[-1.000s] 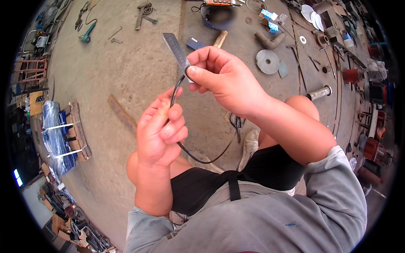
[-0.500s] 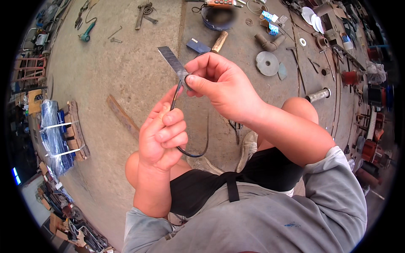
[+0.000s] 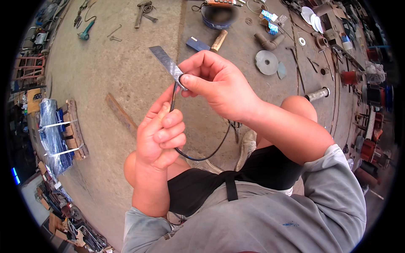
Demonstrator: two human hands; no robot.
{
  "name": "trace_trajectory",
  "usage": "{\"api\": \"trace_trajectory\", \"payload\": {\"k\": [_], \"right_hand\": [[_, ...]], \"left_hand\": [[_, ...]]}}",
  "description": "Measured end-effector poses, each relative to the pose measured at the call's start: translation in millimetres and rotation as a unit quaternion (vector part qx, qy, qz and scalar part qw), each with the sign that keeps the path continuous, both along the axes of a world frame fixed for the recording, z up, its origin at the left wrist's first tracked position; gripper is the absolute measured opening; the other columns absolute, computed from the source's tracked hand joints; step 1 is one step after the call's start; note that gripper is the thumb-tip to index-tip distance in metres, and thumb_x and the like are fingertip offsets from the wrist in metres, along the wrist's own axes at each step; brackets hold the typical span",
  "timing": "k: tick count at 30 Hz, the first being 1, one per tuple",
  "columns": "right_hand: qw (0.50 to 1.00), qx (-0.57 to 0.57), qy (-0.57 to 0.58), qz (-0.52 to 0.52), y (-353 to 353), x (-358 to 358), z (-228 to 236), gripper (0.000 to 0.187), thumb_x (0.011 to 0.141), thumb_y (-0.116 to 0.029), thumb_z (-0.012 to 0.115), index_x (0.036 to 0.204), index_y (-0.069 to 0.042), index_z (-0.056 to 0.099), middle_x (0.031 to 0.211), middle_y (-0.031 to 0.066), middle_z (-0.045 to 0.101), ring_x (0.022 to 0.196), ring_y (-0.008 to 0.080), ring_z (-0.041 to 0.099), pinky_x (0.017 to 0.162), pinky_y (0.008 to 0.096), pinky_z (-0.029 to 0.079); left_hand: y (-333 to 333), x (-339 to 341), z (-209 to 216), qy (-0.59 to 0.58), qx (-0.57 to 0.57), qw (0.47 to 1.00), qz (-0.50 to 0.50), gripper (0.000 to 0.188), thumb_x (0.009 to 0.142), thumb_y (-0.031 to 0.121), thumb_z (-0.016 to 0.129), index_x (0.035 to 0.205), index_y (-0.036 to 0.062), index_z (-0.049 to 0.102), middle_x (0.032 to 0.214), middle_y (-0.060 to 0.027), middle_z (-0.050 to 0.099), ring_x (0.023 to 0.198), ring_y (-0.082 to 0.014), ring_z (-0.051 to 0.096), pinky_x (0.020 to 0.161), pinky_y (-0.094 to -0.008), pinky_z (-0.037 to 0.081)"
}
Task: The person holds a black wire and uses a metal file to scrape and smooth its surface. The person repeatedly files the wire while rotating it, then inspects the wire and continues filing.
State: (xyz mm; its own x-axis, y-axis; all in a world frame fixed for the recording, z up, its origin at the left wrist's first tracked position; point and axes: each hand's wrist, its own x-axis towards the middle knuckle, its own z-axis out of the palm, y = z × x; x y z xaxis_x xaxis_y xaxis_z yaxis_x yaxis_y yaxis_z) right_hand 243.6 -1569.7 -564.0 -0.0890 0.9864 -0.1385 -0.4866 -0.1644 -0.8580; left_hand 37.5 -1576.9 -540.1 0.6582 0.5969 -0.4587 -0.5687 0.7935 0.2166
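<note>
A snap-off knife blade [image 3: 165,63], bare and grey with slanted score lines, is pinched at its lower end by my right hand [image 3: 223,84]. My left hand [image 3: 160,137] is closed around a thin black cable [image 3: 202,160]. The cable's upper end rises along the left fingers to the blade's lower end; whether the edge cuts into it is hidden by my fingertips. Below my left hand, the rest of the cable loops down and to the right, over the floor and my shoe.
Scissors [image 3: 237,130] lie between my feet. Ahead are a wooden handle [image 3: 219,40], a blue box [image 3: 197,44], a blue basin [image 3: 217,19], a pipe elbow [image 3: 270,42] and a round metal disc [image 3: 266,62]. A metal tube [image 3: 317,94] lies near my right knee; a rusty bar [image 3: 120,111] is left.
The blade and my right fingers have shifted slightly left, with the blade tilted flatter. The cable's hanging loop has swung right and lies wider. My left hand has barely moved.
</note>
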Motion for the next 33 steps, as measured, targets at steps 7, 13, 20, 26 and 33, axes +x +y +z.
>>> {"api": "trace_trajectory", "payload": {"k": [7, 13, 20, 26, 33], "right_hand": [[1.000, 0.013, -0.024, 0.008, -1, 2, -1, 0.014, 0.100, -0.006, 0.067, 0.112, 0.001, 0.064, 0.096, 0.0055, 0.071, 0.086, 0.0104, 0.068, 0.077, 0.0270, 0.056], [1.000, 0.004, 0.006, 0.015, -2, 1, 0, 0.015, 0.100, -0.006, 0.068, 0.111, 0.001, 0.065, 0.095, 0.0053, 0.071, 0.086, 0.0103, 0.067, 0.077, 0.0271, 0.056], [0.999, 0.041, -0.013, 0.022, -6, -2, -4, 0.016, 0.100, -0.006, 0.068, 0.114, 0.001, 0.065, 0.089, 0.0032, 0.070, 0.081, 0.0092, 0.067, 0.073, 0.0260, 0.055], [0.999, 0.032, -0.037, -0.003, -8, -2, 1, 0.016, 0.099, -0.006, 0.068, 0.114, -0.001, 0.065, 0.087, 0.0018, 0.069, 0.079, 0.0079, 0.066, 0.071, 0.0251, 0.054], [0.997, 0.033, -0.063, 0.007, -11, -4, 2, 0.013, 0.098, -0.006, 0.069, 0.110, -0.001, 0.066, 0.086, 0.0011, 0.069, 0.079, 0.0059, 0.064, 0.070, 0.0246, 0.052]], "left_hand": [[1, -2, 1, 0.006, 0.011, 1.000, -0.013, 0.041, 0.114, 0.014, 0.035, 0.154, 0.0127, 0.047, 0.082, 0.0026, 0.051, 0.052, 0.0020, 0.036, 0.045, -0.0149, 0.029], [-1, -3, 2, 0.011, -0.003, 1.000, -0.003, 0.040, 0.114, 0.014, 0.036, 0.153, 0.0144, 0.049, 0.083, 0.0019, 0.052, 0.052, 0.0013, 0.037, 0.045, -0.0151, 0.028], [-1, -3, -3, -0.010, -0.014, 1.000, 0.013, 0.040, 0.114, 0.013, 0.038, 0.152, 0.0151, 0.050, 0.083, 0.0010, 0.053, 0.052, 0.0008, 0.038, 0.044, -0.0154, 0.028], [-2, -2, -2, -0.024, -0.012, 1.000, 0.007, 0.040, 0.113, 0.011, 0.041, 0.152, 0.0135, 0.049, 0.083, 0.0009, 0.053, 0.052, 0.0006, 0.039, 0.044, -0.0155, 0.028], [-2, 0, -3, -0.009, -0.003, 1.000, 0.011, 0.039, 0.113, 0.013, 0.039, 0.150, 0.0133, 0.051, 0.083, 0.0014, 0.054, 0.052, 0.0009, 0.039, 0.044, -0.0157, 0.029]]}}
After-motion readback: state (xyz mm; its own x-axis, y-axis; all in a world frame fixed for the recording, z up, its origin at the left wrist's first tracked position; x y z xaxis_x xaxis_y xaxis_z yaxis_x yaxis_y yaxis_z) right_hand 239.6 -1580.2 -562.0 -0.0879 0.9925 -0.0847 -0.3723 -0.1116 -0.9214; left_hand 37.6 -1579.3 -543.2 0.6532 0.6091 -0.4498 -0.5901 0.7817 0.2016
